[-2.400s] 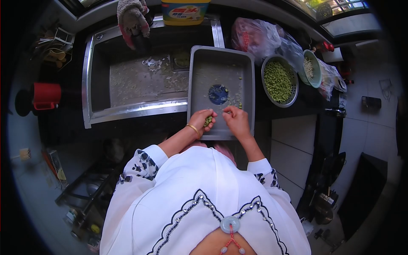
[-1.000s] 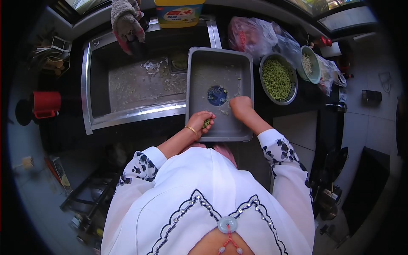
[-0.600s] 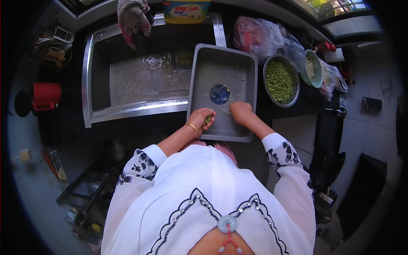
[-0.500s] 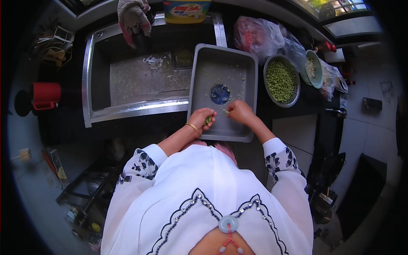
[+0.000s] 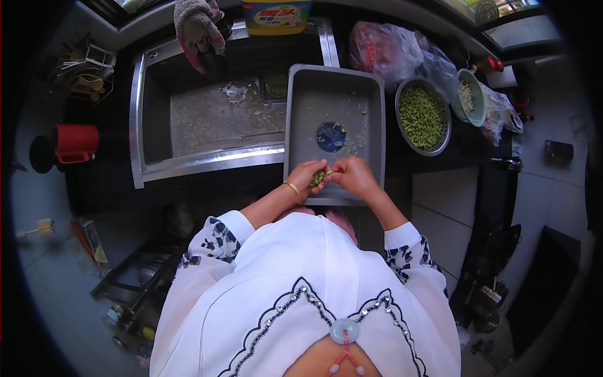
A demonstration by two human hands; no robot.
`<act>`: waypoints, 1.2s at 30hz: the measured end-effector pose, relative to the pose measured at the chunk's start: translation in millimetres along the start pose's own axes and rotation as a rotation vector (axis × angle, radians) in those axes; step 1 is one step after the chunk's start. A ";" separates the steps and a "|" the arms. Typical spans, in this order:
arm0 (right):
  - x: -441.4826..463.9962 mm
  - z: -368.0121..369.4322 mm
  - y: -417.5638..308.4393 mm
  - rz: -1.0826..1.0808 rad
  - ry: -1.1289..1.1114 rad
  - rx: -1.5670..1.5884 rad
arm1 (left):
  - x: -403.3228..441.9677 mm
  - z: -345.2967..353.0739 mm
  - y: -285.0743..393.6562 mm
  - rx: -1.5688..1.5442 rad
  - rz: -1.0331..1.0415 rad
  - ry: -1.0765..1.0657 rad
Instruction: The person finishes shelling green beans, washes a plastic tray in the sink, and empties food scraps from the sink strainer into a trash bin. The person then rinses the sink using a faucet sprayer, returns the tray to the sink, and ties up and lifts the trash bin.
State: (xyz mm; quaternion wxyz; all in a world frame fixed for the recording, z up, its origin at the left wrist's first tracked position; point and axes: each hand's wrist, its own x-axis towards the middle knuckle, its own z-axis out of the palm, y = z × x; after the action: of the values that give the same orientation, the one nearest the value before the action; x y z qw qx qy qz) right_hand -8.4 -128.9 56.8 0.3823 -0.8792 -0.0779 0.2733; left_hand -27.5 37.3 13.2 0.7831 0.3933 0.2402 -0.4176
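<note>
Over the near end of a deep grey rectangular basin (image 5: 308,103), my two hands meet. My left hand (image 5: 304,175), with a gold bangle at the wrist, is closed around a small clutch of shelled green beans (image 5: 317,178). Thumb and fingers of my right hand (image 5: 355,178) pinch a single green bean (image 5: 330,173) right beside that clutch. Bits of pale skin and a few beans lie on the basin's floor, around a round blue patch (image 5: 331,137).
A colander (image 5: 447,129) heaped with green beans stands right of the basin. Beyond it are a pale green bowl (image 5: 478,100) of sprout-like strands and plastic bags (image 5: 386,53). Left is a steel-rimmed sink (image 5: 207,168), with a detergent jug (image 5: 276,17) behind and a red container (image 5: 76,143) farther left.
My right hand has moved left and toward me, from apart to touching my left hand. The left hand stays closed on its beans. The whole view has shifted slightly right.
</note>
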 end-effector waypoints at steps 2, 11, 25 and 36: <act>-0.7 0.2 -4.5 0.020 0.014 -0.095 | 0.8 -1.0 0.5 -0.003 0.002 -0.005; -7.8 -1.6 -5.5 0.026 -0.020 0.078 | -1.5 -2.6 -6.1 -0.003 0.024 -0.014; 35.7 -4.1 39.1 0.122 0.228 -0.352 | -3.5 -3.1 -1.1 -0.005 -0.006 0.066; 97.1 3.9 62.3 0.226 0.331 -0.311 | -8.3 -7.5 -1.2 -0.032 -0.013 0.120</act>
State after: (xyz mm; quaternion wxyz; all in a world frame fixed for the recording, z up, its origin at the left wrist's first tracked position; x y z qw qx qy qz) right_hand 66.5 -136.1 -30.8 0.2171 -0.9634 0.0437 0.1512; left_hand -33.3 46.9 14.3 0.7707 0.4034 0.2962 -0.3944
